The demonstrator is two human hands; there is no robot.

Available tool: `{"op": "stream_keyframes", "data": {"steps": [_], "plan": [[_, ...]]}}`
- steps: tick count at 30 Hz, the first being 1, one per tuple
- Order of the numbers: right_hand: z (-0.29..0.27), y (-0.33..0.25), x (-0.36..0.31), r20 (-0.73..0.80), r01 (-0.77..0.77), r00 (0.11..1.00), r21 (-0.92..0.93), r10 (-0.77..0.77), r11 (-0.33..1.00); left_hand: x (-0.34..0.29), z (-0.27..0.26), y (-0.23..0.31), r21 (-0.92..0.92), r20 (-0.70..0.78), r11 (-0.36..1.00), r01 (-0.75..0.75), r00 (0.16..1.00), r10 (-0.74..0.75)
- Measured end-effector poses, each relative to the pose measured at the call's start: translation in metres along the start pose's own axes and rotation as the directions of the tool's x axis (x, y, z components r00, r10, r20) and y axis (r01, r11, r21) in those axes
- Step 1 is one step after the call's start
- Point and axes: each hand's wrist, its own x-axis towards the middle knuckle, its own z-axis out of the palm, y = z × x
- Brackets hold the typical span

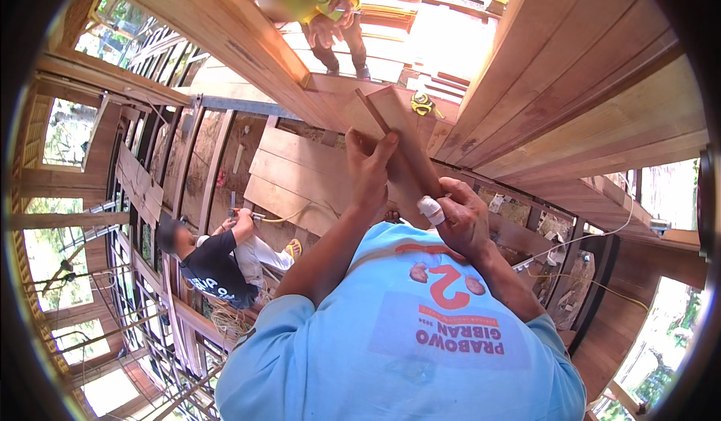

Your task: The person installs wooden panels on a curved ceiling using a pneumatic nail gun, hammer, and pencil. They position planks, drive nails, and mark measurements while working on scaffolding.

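Note:
A short wooden board [409, 147], with a groove or step along its long edge, is tilted in front of my chest. My left hand [369, 167] grips its left edge, thumb and fingers closed around it near the upper half. Lower down on the right side, my right hand [464, 214] holds the same board. One of its digits carries a white wrapping [431, 210]. Just beyond the board's upper end, a yellow and black tape measure [423, 104] rests on a wooden ledge [330, 94].
Across the ledge stands a person in a yellow top [338, 0], hands together. At lower left a person in a black shirt [218, 271] sits holding a tool with a yellow hose [289, 217]. Planks [293, 173] lie over open joists [214, 169]. A plank wall [571, 68] rises at right.

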Motion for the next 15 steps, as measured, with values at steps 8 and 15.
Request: {"op": "stream_keyframes", "data": {"steps": [8, 15], "plan": [[0.020, -0.012, 0.010, 0.119, 0.015, 0.993, 0.072, -0.023, 0.997, 0.013, -0.011, 0.005, 0.178, -0.059, 0.984, 0.001, 0.998, 0.010], [0.024, -0.009, 0.018, 0.051, -0.233, 0.960, 0.694, 0.277, 0.681, 0.026, -0.009, 0.020, -0.100, 0.115, 0.987, 0.122, 0.987, -0.111]]}}
